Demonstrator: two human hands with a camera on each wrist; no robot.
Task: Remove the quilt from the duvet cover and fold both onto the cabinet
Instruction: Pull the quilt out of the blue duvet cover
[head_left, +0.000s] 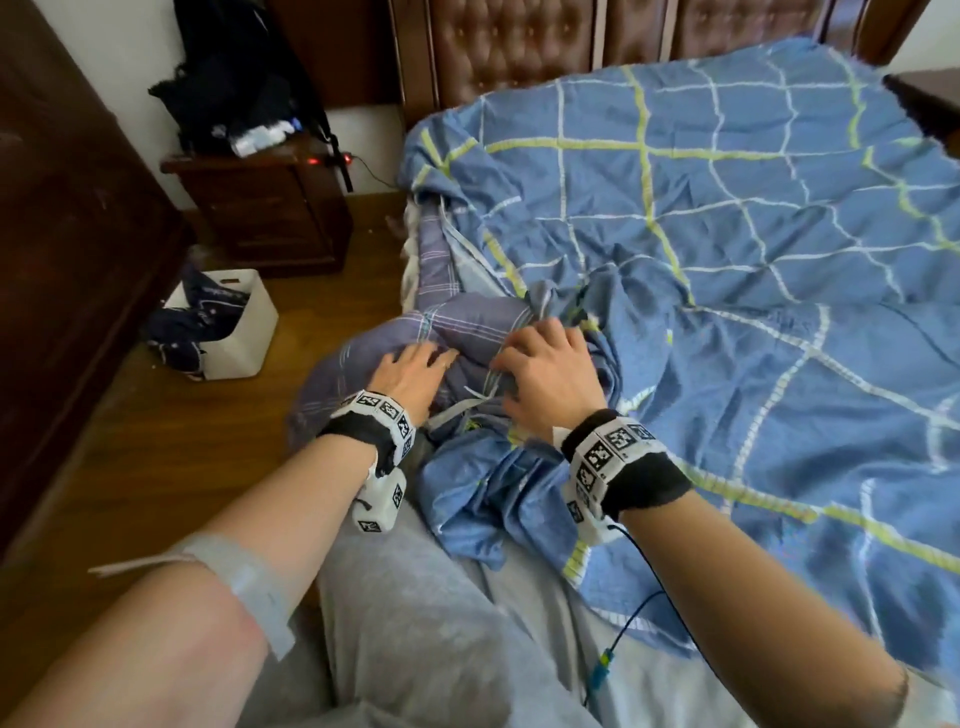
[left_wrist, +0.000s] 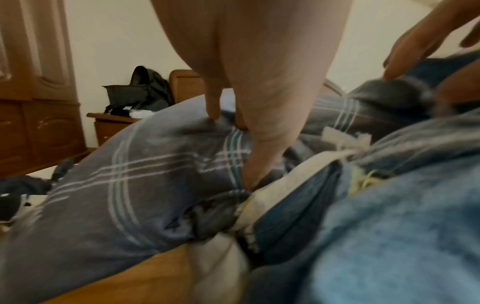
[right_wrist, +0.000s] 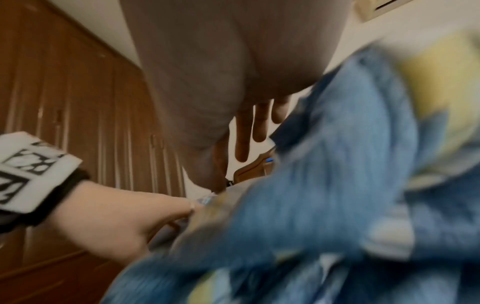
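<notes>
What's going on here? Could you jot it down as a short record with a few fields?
place: bedroom, person at the bed's near left corner
cover: blue with yellow and white lines, spread over the bed, bunched at the near corner
quilt: purple-grey plaid, partly out at that corner
left hand: fingers straight, tips pressing on the quilt
right hand: on the bunched fabric by the opening; grip unclear
floor: white bin with dark cloth
nightstand: dark bag on top
stage: quilt only partly out, nothing folded

left hand (head_left: 415, 371): fingers spread | right hand (head_left: 548, 371): fingers loosely bent
</notes>
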